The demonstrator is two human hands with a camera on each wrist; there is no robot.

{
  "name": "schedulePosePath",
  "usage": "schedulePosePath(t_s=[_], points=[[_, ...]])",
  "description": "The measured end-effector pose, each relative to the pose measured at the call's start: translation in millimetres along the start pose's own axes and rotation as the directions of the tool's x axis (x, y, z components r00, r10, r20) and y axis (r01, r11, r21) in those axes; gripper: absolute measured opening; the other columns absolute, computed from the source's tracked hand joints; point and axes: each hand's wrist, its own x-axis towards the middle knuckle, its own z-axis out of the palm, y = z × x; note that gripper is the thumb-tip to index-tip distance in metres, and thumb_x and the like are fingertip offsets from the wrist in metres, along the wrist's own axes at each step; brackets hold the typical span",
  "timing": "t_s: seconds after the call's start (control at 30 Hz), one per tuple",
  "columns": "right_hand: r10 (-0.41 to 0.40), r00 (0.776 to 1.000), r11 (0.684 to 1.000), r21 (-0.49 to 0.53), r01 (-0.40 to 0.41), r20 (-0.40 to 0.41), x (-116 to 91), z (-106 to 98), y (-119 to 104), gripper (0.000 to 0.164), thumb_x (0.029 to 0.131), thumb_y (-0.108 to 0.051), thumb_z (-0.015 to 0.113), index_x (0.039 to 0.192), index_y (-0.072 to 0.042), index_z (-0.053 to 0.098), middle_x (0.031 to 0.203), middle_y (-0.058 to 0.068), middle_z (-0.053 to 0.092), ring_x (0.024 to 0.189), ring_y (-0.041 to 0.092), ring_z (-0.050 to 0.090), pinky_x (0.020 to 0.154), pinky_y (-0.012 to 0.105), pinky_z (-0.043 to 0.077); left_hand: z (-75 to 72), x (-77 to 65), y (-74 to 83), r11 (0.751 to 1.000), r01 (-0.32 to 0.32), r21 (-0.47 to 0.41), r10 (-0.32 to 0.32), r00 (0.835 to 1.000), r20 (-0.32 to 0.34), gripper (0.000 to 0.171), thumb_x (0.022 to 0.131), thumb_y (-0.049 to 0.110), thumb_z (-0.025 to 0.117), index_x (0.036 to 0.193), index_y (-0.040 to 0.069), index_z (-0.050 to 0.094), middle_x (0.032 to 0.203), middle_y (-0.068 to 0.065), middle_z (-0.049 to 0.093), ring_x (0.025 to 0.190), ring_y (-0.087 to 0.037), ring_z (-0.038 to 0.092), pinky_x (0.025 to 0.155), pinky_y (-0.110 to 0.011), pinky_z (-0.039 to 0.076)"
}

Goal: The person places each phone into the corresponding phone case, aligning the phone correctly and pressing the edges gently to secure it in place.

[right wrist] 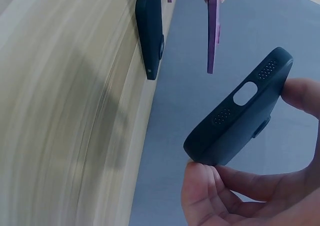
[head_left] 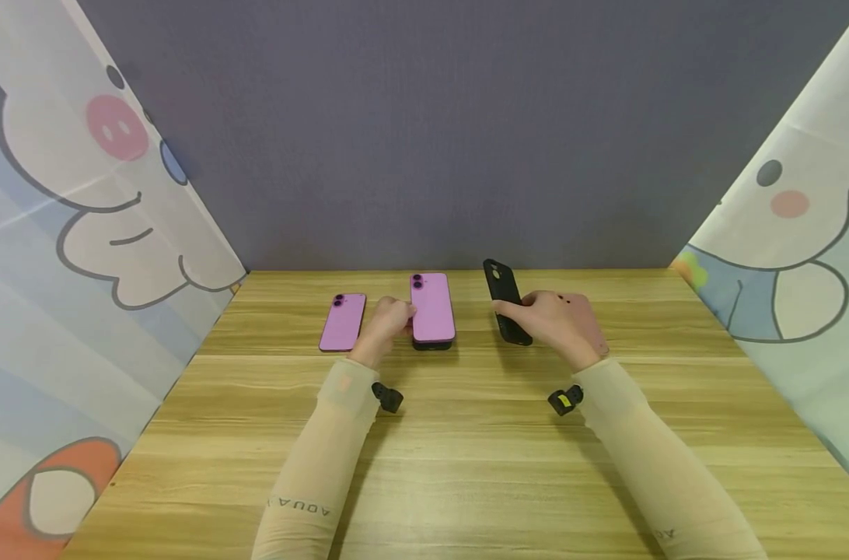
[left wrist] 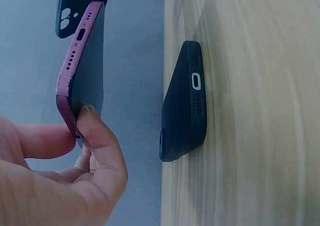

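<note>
My left hand (head_left: 387,320) pinches a purple phone (head_left: 431,309) by its left edge, thumb and fingers on its two faces. The phone hangs over a black phone case (left wrist: 184,101) that lies on the table; whether anything is inside that case I cannot tell. To the right, my right hand (head_left: 546,315) grips a second black phone case (right wrist: 240,111) by its long sides. This case is tilted up off the table. Its camera cutout and charging-port opening show.
Left of my left hand a second purple phone (head_left: 343,323) lies back up on the wooden table (head_left: 452,467). A pink phone (head_left: 587,317) lies at the right, partly hidden by my right hand. A grey partition (head_left: 452,140) stands behind, with printed curtains (head_left: 33,233) at the sides.
</note>
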Motion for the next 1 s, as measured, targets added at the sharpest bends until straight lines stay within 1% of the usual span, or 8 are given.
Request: schedulePosePath(t_s=[0.13,0.23,0.33,0.43,0.57,0.67,0.8,1.0], points=[[-0.013,1.0,0.999,0.053,0.012,0.005,1,3,-1,0.064,0.09,-0.066,0.063,0.095,-0.003,0.066,0.076,0.006,0.056,0.069,0.021,0.047,0.06,0.034,0.039,2.5,-0.3,-0.4,1.0,0.001,-0.004,-0.001,1.0,0.005,0.025,0.104,0.007,0.045,0.079,0.007,0.045,0.086,-0.008,0.045,0.086,-0.029,0.05,0.095,-0.049,0.048],[-0.016,1.0,0.998,0.061,0.015,0.007,1,3,-2,0.064,0.09,-0.067,0.063,0.096,-0.003,0.066,0.078,0.007,0.058,0.07,0.021,0.049,0.06,0.034,0.04,4.2,-1.5,0.0,1.0,0.003,-0.004,-0.003,1.0,0.005,0.021,0.104,0.007,0.045,0.084,0.005,0.049,0.088,-0.008,0.048,0.083,-0.024,0.051,0.094,-0.046,0.049],[-0.01,1.0,0.998,0.07,0.009,0.013,0,3,-4,0.069,0.089,-0.069,0.063,0.099,-0.002,0.066,0.081,0.009,0.059,0.072,0.023,0.049,0.062,0.034,0.04,5.2,-2.7,0.1,1.0,0.007,-0.005,-0.006,1.0,0.003,0.017,0.104,0.007,0.046,0.092,0.0,0.055,0.092,-0.009,0.051,0.082,-0.021,0.052,0.093,-0.043,0.049],[-0.001,1.0,0.997,0.08,0.0,0.017,-1,3,-5,0.073,0.088,-0.071,0.062,0.108,-0.001,0.066,0.092,0.012,0.063,0.078,0.024,0.053,0.066,0.035,0.043,6.0,-3.9,0.6,1.0,0.008,-0.004,-0.008,1.0,0.001,0.016,0.104,0.006,0.046,0.101,-0.004,0.058,0.096,-0.011,0.053,0.083,-0.021,0.054,0.093,-0.042,0.05],[0.009,1.0,0.996,0.09,-0.011,0.028,-2,3,-7,0.08,0.086,-0.073,0.062,0.119,0.0,0.065,0.108,0.017,0.065,0.089,0.026,0.057,0.073,0.037,0.047,6.9,-4.3,1.5,1.0,0.006,-0.003,-0.006,1.0,0.002,0.017,0.103,0.006,0.047,0.107,-0.007,0.058,0.099,-0.011,0.054,0.085,-0.021,0.055,0.094,-0.042,0.051],[0.012,0.999,0.995,0.101,-0.016,0.04,-2,3,-10,0.085,0.086,-0.074,0.061,0.125,0.002,0.062,0.117,0.02,0.064,0.096,0.029,0.058,0.078,0.04,0.048,7.7,-4.2,2.0,1.0,0.007,-0.004,-0.007,1.0,0.004,0.017,0.103,0.007,0.047,0.107,-0.007,0.057,0.1,-0.012,0.053,0.086,-0.022,0.055,0.095,-0.043,0.051],[0.015,0.999,0.994,0.111,-0.02,0.047,-2,5,-13,0.091,0.086,-0.075,0.061,0.133,0.003,0.057,0.128,0.023,0.06,0.106,0.031,0.058,0.086,0.044,0.05,9.9,-4.1,2.3,1.0,0.0,0.0,0.0,1.0,0.007,0.015,0.102,0.006,0.047,0.103,-0.006,0.057,0.099,-0.012,0.054,0.087,-0.023,0.056,0.095,-0.044,0.051],[0.026,0.998,0.991,0.128,-0.033,0.05,-2,8,-17,0.093,0.086,-0.073,0.063,0.136,0.005,0.054,0.133,0.024,0.058,0.114,0.034,0.057,0.092,0.049,0.05,13.3,-4.4,2.4,1.0,-0.019,0.015,0.019,1.0,-0.004,0.015,0.1,0.005,0.049,0.094,-0.004,0.059,0.093,-0.011,0.056,0.082,-0.023,0.057,0.086,-0.041,0.054]])
